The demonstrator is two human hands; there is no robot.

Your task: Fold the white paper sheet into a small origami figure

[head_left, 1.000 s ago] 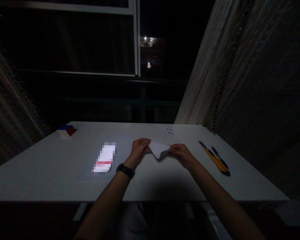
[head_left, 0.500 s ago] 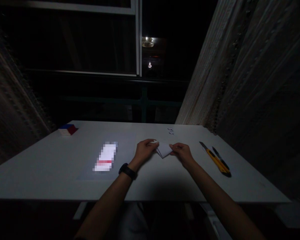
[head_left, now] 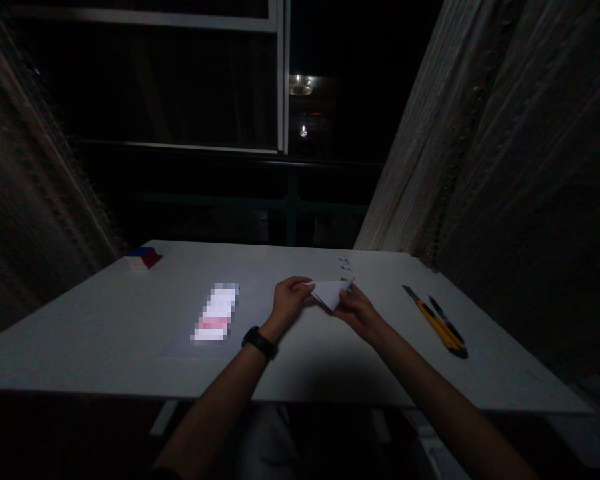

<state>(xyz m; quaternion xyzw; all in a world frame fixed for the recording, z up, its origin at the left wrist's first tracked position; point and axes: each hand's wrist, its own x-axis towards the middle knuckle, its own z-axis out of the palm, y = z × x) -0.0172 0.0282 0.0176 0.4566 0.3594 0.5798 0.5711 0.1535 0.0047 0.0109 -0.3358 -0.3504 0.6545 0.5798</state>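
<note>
A small piece of folded white paper (head_left: 329,293) is held between my two hands, just above the table, one of its points facing down toward me. My left hand (head_left: 289,298) pinches its left corner with thumb and fingers; a dark watch sits on that wrist. On the other side, my right hand (head_left: 357,308) grips the right edge, the thumb in front and the other fingers partly hidden behind the paper. The layers look slightly parted at the lower left edge.
On the white table (head_left: 105,333), a lit phone (head_left: 215,313) lies on a pale sheet at left. A blue, red and white block (head_left: 143,258) sits far left. A yellow utility knife (head_left: 437,325) and a pen (head_left: 446,320) lie right. Curtains (head_left: 405,147) flank the window.
My right hand has shifted lower on the paper and tilted, with its right corner now raised. My left hand keeps its pinch. The whole view has moved slightly.
</note>
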